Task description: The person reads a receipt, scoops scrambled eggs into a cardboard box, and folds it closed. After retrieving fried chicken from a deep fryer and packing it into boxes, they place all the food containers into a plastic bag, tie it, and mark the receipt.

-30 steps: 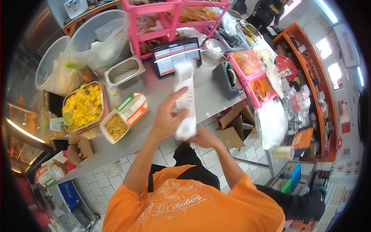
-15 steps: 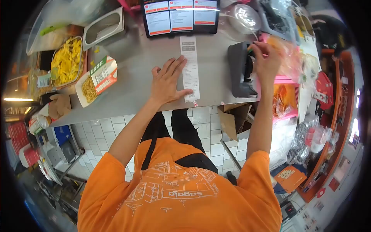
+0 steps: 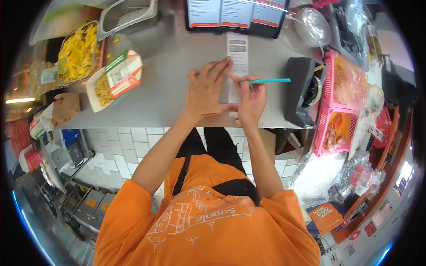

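A long printed receipt (image 3: 239, 62) lies on the metal counter (image 3: 164, 57). Flat on its left edge rests my left hand (image 3: 206, 91), fingers stretched out and thumb toward the receipt's lower end. My right hand (image 3: 250, 99) pinches a teal pen (image 3: 273, 80) over the receipt, with the tip near the paper. Part of the printed text is covered by my hands. To the right stands a dark grey tape dispenser (image 3: 299, 91) with a roll in it. Left of my hands sits an open paper food box (image 3: 104, 88) with noodles.
A tablet (image 3: 235, 13) with order panels stands at the back. Metal pans, one with yellow food (image 3: 80, 53), fill the left side. Pink baskets (image 3: 330, 111) with plastic bags line the right edge. A clear round lid (image 3: 313, 26) lies behind the dispenser.
My right hand has moved left from the tape dispenser to the receipt and now holds the teal pen. My left hand stays flat on the receipt. The camera view has shifted slightly.
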Demonstrator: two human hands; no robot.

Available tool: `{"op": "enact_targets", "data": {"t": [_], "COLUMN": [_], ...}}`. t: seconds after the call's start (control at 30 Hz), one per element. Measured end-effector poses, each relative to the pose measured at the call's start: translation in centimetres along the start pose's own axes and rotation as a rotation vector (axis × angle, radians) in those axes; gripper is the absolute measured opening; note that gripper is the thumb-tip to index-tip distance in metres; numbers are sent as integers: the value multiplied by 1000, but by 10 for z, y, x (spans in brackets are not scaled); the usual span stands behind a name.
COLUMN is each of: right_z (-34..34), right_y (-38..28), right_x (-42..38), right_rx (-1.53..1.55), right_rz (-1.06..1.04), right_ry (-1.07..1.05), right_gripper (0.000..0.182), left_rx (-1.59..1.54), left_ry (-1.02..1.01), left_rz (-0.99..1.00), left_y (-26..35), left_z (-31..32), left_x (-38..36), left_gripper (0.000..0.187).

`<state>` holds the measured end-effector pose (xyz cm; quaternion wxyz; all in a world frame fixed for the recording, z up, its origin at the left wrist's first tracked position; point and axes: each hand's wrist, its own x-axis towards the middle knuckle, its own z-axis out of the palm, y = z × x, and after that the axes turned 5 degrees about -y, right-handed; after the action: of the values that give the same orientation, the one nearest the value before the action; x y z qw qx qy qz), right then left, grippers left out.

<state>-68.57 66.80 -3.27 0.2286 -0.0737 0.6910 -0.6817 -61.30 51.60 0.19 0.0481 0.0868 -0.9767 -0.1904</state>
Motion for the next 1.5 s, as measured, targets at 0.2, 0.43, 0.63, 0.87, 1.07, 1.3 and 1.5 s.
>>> {"op": "enact_targets", "data": {"t": [0.2, 0.43, 0.63, 0.87, 1.07, 1.3, 1.5], "right_z": [19, 2, -13, 140, 284, 393, 255], "right_y": [3, 9, -51, -71, 2, 8, -26], "right_x": [12, 21, 15, -43, -20, -70, -54], "right_rx": [247, 461, 376, 60, 50, 45, 155], "right_rz": [-92, -42, -87, 333, 266, 231, 319], "right_ry": [104, -20, -161, -274, -255, -114, -168], "right_gripper": [13, 17, 12, 31, 39, 36, 33], "left_rx": [17, -810, -1178, -1258, -870, -508, -338], "left_ry": [487, 1139, 1188, 811, 774, 546, 225], "left_rz": [-243, -1323, -1318, -1310, -947, -1270, -967], "left_y": [-93, -307, -326, -325, -362, -263, -174], "left_z": [-96, -192, -194, -227, -188, -294, -247], "left_x": [-54, -258, -326, -253, -321, -358, -235], "left_gripper": [31, 14, 61, 77, 34, 52, 39]}}
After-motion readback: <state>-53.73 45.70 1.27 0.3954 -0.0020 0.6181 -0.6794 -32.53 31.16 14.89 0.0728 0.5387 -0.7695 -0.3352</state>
